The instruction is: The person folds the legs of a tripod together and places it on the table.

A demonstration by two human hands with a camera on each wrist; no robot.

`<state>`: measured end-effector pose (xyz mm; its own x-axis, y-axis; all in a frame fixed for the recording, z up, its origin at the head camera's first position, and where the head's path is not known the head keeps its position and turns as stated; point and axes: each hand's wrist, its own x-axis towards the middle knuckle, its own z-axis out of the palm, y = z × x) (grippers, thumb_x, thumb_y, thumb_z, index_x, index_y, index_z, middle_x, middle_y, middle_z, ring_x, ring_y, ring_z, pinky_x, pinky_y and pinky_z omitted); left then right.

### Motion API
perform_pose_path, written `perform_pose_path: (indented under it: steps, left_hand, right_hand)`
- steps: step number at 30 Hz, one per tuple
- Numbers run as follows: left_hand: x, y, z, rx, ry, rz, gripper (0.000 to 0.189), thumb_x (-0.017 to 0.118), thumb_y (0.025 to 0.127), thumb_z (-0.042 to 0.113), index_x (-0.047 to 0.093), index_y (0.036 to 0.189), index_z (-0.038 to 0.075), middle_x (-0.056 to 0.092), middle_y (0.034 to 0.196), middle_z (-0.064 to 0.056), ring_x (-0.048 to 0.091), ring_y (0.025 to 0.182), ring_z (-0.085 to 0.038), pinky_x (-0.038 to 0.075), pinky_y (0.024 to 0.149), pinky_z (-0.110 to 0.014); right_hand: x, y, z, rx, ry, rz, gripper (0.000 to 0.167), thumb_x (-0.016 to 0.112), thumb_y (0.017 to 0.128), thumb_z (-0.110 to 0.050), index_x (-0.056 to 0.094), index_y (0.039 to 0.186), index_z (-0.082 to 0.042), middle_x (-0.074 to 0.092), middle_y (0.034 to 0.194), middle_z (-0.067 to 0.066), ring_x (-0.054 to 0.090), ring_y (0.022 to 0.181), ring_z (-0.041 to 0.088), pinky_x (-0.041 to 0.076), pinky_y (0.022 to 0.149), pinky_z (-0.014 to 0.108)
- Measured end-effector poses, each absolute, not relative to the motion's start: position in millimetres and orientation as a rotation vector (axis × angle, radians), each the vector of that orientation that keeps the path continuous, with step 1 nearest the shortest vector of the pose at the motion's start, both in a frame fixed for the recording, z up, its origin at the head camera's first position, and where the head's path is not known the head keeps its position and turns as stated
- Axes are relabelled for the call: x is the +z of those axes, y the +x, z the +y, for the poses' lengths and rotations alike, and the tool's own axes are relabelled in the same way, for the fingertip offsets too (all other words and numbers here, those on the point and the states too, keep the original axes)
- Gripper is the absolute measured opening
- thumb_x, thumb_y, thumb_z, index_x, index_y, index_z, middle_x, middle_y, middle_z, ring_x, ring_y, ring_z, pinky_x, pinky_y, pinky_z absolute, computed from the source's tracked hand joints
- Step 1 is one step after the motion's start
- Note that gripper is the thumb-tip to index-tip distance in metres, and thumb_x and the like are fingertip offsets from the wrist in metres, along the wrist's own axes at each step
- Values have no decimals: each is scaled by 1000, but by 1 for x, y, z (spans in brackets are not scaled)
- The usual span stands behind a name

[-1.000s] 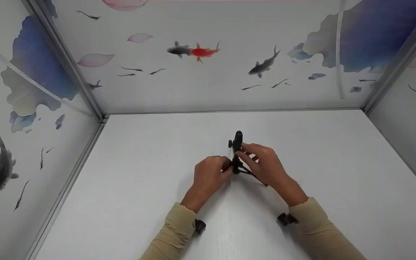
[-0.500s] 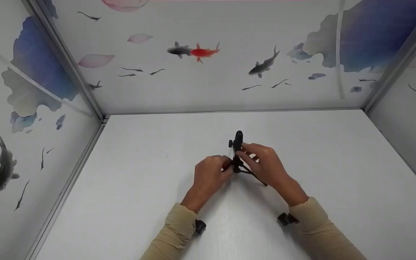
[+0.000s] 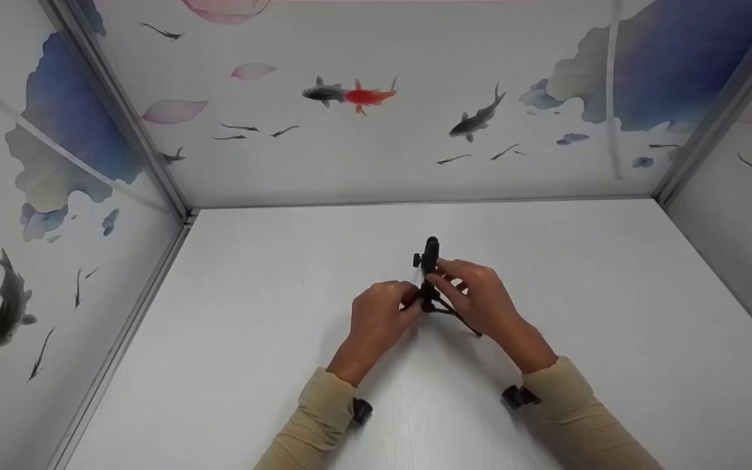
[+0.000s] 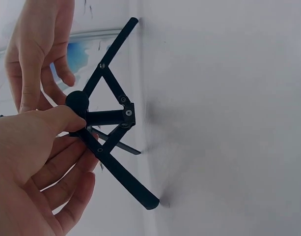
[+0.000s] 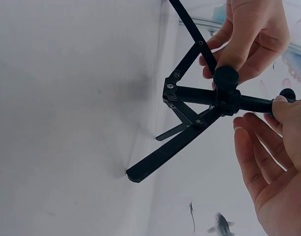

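Between our left hand (image 3: 382, 314) and right hand (image 3: 485, 299), the tripod (image 5: 194, 95) stands on the table (image 3: 265, 274); our left pinches its knob (image 5: 226, 77), our right its post (image 5: 256, 104).

The tripod (image 5: 195, 95) btwn my L hand (image 3: 382, 313) & R hand (image 3: 480, 300) looked smooth & matt, plastic or painted metal, couldn't tell which. Rivets (image 5: 170, 86) just past my L hand had a metallic glint. The round knob (image 5: 226, 77) touching it seemed dull plastic. Sleeves (image 3: 562, 391) behind both hands were creased matt cloth. The tabletop (image 3: 252, 326) below them was smooth w/ a soft sheen; the wall (image 3: 376, 163) beyond, smooth printed sheet, low gloss. The frame rail (image 3: 118, 108), far L of my L hand, looked like satin metal.
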<state>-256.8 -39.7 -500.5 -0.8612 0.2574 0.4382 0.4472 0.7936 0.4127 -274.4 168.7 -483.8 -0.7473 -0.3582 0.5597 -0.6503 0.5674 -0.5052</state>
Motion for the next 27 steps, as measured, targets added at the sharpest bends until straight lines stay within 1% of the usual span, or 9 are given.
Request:
perform_pose_path:
  steps: [9,16,21,27]
  left_hand:
    - [-500,-256,-40,-761,-527,-2609,11,81,96,20,85,105,16,82,88,5,78,83,-14,61,69,-28]
    - [-500,-256,-40,-755,-530,-2592,10,81,96,20,85,104,16,82,88,5,78,84,-14,62,70,-29]
    - [-500,-256,-39,-774,-532,-2584,8,80,97,21,85,102,16,81,87,5,78,84,-16,61,70,-29]
    - [-498,-256,-39,-811,-526,-2576,8,80,97,21,85,102,17,82,87,5,79,84,-15,62,71,-29]
  right_hand:
    - [-484,-274,169,1013,817,-2406,27,73,106,-19,78,131,-11,84,111,3,80,96,17,64,68,29]
    - [-486,-276,169,1034,816,-2396,26,73,105,-18,79,130,-12,84,109,0,80,95,15,64,69,29]
    - [-484,-275,169,1041,824,-2395,27,73,105,-17,78,130,-10,84,107,2,80,94,15,64,68,29]
    - [-486,-276,169,1038,816,-2393,25,74,104,-16,79,128,-10,84,107,2,80,94,15,65,69,29]
